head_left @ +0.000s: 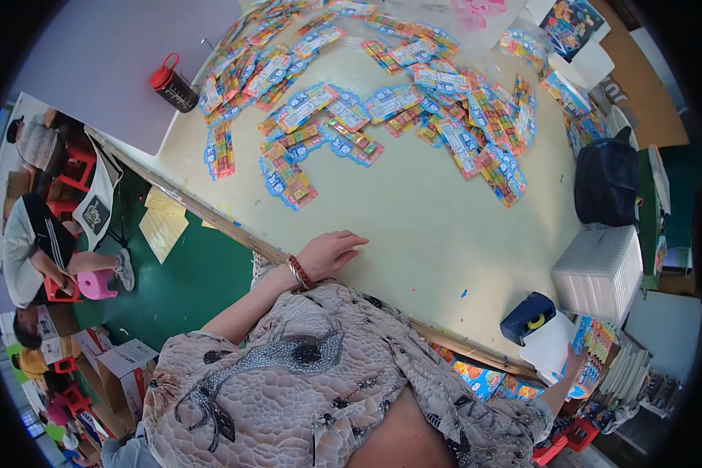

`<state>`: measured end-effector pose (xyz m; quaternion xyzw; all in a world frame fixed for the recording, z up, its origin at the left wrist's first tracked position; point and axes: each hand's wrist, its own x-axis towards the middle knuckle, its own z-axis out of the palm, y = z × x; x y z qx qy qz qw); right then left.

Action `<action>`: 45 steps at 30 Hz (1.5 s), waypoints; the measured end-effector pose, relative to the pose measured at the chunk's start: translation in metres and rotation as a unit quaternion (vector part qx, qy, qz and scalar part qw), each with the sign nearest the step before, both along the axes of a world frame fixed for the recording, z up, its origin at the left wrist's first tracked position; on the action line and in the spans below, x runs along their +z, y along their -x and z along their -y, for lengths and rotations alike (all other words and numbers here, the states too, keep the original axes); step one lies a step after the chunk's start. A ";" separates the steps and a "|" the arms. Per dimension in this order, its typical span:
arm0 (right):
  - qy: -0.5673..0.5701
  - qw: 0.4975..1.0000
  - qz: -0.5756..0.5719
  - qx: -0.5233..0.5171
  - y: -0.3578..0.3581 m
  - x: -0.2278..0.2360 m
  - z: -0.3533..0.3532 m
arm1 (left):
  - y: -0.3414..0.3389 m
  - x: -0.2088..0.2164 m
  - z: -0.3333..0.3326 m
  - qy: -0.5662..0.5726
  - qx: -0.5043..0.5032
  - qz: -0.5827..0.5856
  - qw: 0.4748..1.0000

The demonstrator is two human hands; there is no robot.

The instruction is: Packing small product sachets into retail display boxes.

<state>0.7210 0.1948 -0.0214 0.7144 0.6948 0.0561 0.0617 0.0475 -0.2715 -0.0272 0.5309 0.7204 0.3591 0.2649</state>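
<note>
My left hand (334,254) rests near the table's front edge, palm down. Its fingers are stretched out and slightly apart, with nothing in them. Far to the right, my right hand (575,363) is at a bunch of colourful blister cards (598,343) beside the table corner. Its fingers seem closed on the cards' edge, though they are small and partly hidden. Across the table lie many similar blue-edged blister cards with small coloured pieces, one loose card (288,178) being closest to my left hand. Another heap of cards (476,117) lies to the right of it.
A navy tape dispenser (527,318) and a stack of clear plastic trays (598,273) stand along the right side, with a dark bag (608,181) behind. At the back left is a dark bottle with a red lid (173,84). People sit on the left beyond the green floor (203,269).
</note>
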 end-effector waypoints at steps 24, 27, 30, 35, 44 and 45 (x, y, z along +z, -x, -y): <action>-0.626 0.759 -0.166 0.065 0.156 0.281 0.249 | -0.015 0.088 -0.064 -0.226 -0.098 0.181 0.952; -0.612 0.706 -0.300 0.192 0.295 0.271 0.248 | -0.035 0.134 -0.087 -0.288 -0.177 0.207 0.918; -0.442 0.725 -0.512 0.129 0.428 0.202 0.244 | -0.039 0.152 -0.093 -0.402 -0.168 0.181 0.882; -0.127 0.564 -0.785 0.222 0.571 0.050 0.288 | 0.007 0.102 -0.106 -0.263 0.201 -0.084 0.940; 0.371 0.719 -0.458 0.368 0.582 0.018 0.345 | 0.079 0.034 -0.027 -0.156 0.129 -0.092 0.975; 0.398 0.764 -0.225 0.456 0.574 0.040 0.339 | 0.086 0.033 -0.021 -0.106 0.055 -0.128 0.985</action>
